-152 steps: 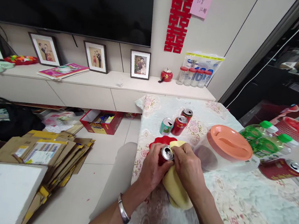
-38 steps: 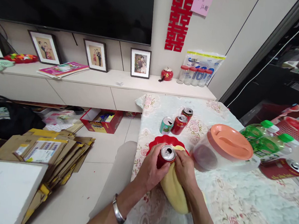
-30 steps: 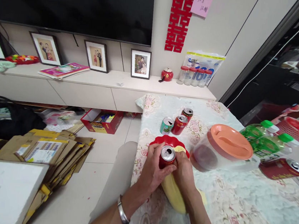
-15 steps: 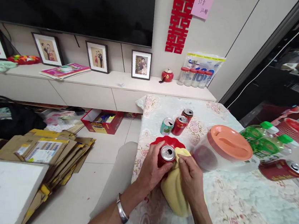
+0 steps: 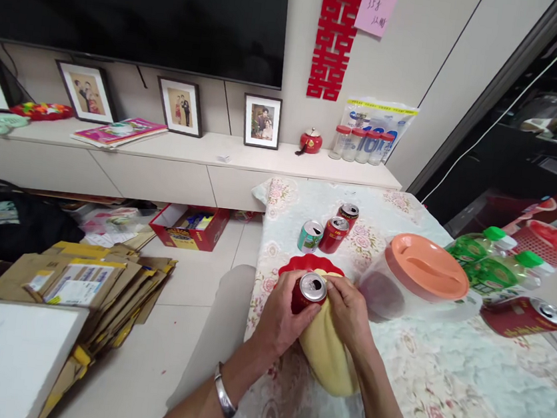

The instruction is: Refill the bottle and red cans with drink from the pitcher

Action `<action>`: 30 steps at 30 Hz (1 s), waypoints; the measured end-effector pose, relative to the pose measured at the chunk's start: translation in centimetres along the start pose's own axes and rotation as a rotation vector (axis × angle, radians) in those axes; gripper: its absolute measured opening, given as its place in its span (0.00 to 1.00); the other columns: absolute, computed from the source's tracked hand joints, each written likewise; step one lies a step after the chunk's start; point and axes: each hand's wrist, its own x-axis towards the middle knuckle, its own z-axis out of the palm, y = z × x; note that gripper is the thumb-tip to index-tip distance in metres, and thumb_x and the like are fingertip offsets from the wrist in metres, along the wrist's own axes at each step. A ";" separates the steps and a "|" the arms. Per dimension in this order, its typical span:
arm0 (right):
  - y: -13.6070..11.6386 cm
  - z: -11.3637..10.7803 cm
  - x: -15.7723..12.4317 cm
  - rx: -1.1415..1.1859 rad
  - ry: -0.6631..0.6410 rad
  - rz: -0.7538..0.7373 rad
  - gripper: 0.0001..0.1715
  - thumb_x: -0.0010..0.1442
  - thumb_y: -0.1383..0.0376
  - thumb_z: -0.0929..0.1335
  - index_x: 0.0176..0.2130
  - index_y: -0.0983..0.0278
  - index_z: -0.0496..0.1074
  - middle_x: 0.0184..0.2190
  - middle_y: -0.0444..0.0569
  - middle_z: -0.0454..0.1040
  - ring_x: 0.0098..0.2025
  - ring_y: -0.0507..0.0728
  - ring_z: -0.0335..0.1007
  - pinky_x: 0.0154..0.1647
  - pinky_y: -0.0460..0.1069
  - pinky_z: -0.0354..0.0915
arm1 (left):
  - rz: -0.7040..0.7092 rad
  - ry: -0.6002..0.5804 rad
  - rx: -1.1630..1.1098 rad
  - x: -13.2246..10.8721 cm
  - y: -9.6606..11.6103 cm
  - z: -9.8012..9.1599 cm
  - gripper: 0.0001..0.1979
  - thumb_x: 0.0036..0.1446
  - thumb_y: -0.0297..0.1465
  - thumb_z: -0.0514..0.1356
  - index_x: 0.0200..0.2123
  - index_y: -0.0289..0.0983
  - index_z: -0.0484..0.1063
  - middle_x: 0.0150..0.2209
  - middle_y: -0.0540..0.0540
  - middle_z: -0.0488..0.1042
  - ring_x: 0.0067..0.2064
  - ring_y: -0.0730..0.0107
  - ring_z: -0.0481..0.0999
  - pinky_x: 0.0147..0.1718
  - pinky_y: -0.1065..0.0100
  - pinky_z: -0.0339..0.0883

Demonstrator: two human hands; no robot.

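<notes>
My left hand (image 5: 277,313) is wrapped round a dark red drink can (image 5: 310,292), upright with its opened top facing me. Pinched in my right hand (image 5: 349,309) is a yellow cloth (image 5: 327,352), bunched against the can's right side and hanging down toward the table. Beneath the can and cloth lies a red scalloped dish (image 5: 305,263), mostly covered. Just beyond it stand a small teal can (image 5: 310,237), a red can (image 5: 334,235) and a darker can (image 5: 349,212), all opened.
Right of my hands is a clear container with an orange lid (image 5: 427,266). Green-capped bottles (image 5: 503,269) and a large red can (image 5: 522,317) lie farther right on the flowered tablecloth (image 5: 420,379). Flattened cardboard (image 5: 113,284) and a white box (image 5: 5,352) are at left.
My right hand has shifted slightly left and up, pressing the cloth nearer the can's rim. The left hand keeps the can in almost the same place.
</notes>
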 end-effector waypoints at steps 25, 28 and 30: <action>-2.7 -1.9 -2.9 -0.072 0.114 -0.058 0.16 0.71 0.60 0.63 0.46 0.60 0.80 0.41 0.53 0.81 0.44 0.61 0.78 0.47 0.55 0.72 | 0.082 -0.028 0.080 -0.2 -0.1 0.2 0.25 0.61 0.31 0.61 0.62 0.37 0.64 0.57 0.37 0.68 0.61 0.51 0.70 0.63 0.46 0.67; -3.9 -2.0 -2.6 -0.121 0.108 -0.111 0.17 0.72 0.59 0.62 0.47 0.59 0.79 0.38 0.53 0.78 0.42 0.61 0.77 0.46 0.56 0.71 | 0.078 -0.027 0.072 -0.3 -0.3 0.2 0.26 0.62 0.32 0.61 0.62 0.37 0.63 0.57 0.37 0.67 0.62 0.50 0.69 0.64 0.45 0.66; -4.5 -1.9 -2.3 -0.173 0.080 -0.141 0.18 0.72 0.60 0.61 0.46 0.59 0.79 0.36 0.52 0.76 0.40 0.60 0.76 0.43 0.55 0.71 | 0.071 -0.022 0.065 -0.3 -0.4 0.3 0.27 0.61 0.31 0.62 0.63 0.38 0.63 0.58 0.37 0.67 0.62 0.51 0.69 0.64 0.46 0.66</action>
